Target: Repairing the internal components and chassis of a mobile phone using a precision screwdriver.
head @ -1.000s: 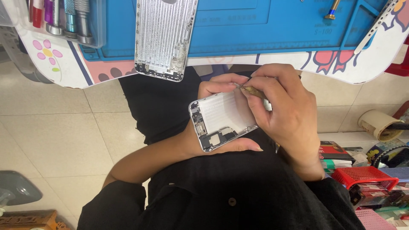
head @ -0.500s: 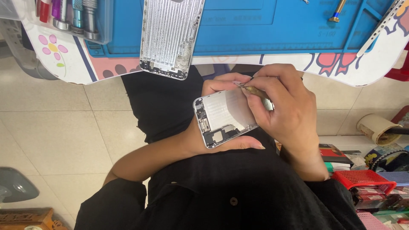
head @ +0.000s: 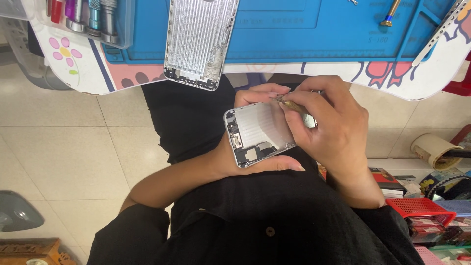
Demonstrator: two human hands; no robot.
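Head view: you look down at your lap and the edge of a table [head: 122, 73].
Table: white top with flower and tulip prints, running across the upper part of the view.
Mat: a blue mat [head: 304, 34] lies on the table, with a small screwdriver [head: 390, 13] near its far right.
Spare shell: a bare silver shell [head: 198, 41] lies on the mat, its near end hanging over the table edge.
Tool tray: a clear tray [head: 91, 19] at the left end holds coloured handles.
Phone: your open phone [head: 260, 132] sits over your lap, below the table edge, inner side up, tilted.
Left hand: your left hand [head: 255, 162] cups the phone from beneath, fingers wrapped round its edges.
Right hand: your right hand [head: 333, 127] pinches a thin tool [head: 294, 107], its tip touching the phone's upper right part.
Floor right: a red basket [head: 422, 208] and a tape roll [head: 434, 149] lie beside you.
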